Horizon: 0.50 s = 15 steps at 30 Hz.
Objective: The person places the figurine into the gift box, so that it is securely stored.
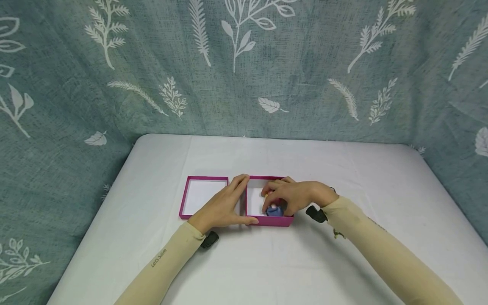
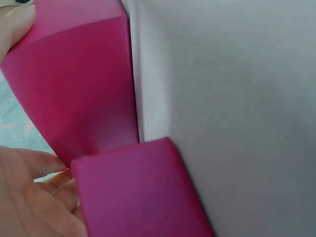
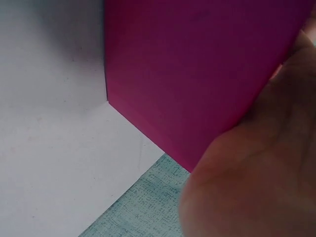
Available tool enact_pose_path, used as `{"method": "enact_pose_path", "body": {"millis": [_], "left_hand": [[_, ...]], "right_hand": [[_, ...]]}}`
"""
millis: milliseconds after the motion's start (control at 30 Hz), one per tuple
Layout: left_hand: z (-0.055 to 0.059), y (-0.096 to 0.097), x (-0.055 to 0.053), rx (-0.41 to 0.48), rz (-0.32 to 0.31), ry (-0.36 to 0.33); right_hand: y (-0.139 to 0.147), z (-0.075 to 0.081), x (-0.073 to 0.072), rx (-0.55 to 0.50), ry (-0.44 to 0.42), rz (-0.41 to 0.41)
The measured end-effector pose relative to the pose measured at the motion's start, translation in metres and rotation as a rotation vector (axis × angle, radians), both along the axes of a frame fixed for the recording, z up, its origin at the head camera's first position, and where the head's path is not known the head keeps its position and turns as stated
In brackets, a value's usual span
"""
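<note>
My left hand [image 1: 225,207] holds the left end of an uncovered magenta box [image 1: 272,221]. Its thumb lies at the near corner and the fingertips at the far corner. In the left wrist view, thumb and fingers span the box's outer wall [image 2: 84,94]. My right hand [image 1: 295,197] reaches into the box from the right, index finger and thumb on either side of a small blue thing [image 1: 274,211]. What that blue thing is cannot be made out. A bit of yellow and red shows under the fingers. The right wrist view shows only the box's outer side [image 3: 192,74] and the palm.
A shallow magenta lid [image 1: 184,197] with a white inside lies left of the box, partly behind my left hand. White cloth covers the table [image 1: 244,271]. A green leaf-print curtain [image 1: 305,101] hangs behind the table's far edge.
</note>
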<state>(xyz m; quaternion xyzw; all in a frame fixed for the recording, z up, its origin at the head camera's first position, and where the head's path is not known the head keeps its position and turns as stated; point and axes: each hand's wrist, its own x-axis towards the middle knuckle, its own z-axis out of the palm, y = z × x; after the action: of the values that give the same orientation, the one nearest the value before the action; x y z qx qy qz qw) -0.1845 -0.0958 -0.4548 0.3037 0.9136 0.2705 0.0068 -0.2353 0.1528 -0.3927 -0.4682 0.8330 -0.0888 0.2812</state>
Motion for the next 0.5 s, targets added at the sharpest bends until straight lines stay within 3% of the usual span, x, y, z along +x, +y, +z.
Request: {"method": "enact_pose_path", "body": {"millis": [500], "left_hand": [[-0.0006,0.0003,-0.0008,-0.012,0.009,-0.003]], "right_hand": [[-0.0007,0.0038,-0.0025,0.051,-0.042,-0.009]]}}
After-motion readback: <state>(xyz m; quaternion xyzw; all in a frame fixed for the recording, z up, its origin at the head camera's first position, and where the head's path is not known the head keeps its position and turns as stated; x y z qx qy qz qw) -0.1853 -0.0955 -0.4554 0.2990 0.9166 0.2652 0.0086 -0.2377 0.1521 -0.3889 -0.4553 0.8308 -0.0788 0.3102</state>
